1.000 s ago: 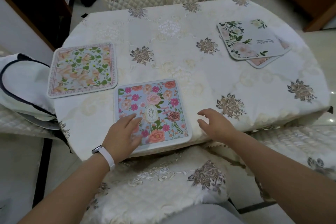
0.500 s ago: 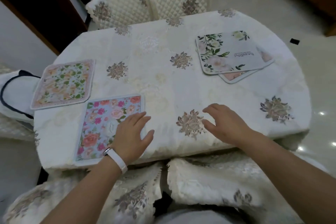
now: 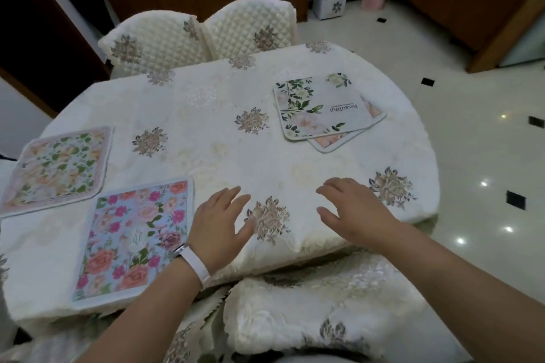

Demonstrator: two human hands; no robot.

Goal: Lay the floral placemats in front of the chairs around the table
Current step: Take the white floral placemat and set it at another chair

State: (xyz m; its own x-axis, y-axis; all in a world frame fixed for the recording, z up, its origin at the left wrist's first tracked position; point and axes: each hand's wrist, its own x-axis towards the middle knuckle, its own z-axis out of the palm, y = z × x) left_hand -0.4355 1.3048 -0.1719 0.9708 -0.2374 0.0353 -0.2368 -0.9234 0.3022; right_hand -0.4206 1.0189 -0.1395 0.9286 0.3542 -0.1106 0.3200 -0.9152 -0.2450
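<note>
A blue placemat with pink roses (image 3: pixel 129 239) lies flat at the table's near left edge. A pale placemat with green leaves (image 3: pixel 56 168) lies beside it at the far left. At the right, a white placemat printed "Beautiful" (image 3: pixel 321 106) rests on top of a peach one (image 3: pixel 336 141), of which only corners show. My left hand (image 3: pixel 218 227) hovers open over the cloth just right of the blue mat, holding nothing. My right hand (image 3: pixel 351 209) is open too, spread over the near edge.
The oval table (image 3: pixel 206 132) wears a cream cloth with embroidered flowers. Two quilted chair backs (image 3: pixel 200 35) stand at the far side; another cushioned chair (image 3: pixel 318 312) is directly below my hands. Tiled floor lies to the right.
My left hand has slid off the blue placemat to its right. The view has shifted right, so the mats now sit further left. My right hand stays open over the near edge.
</note>
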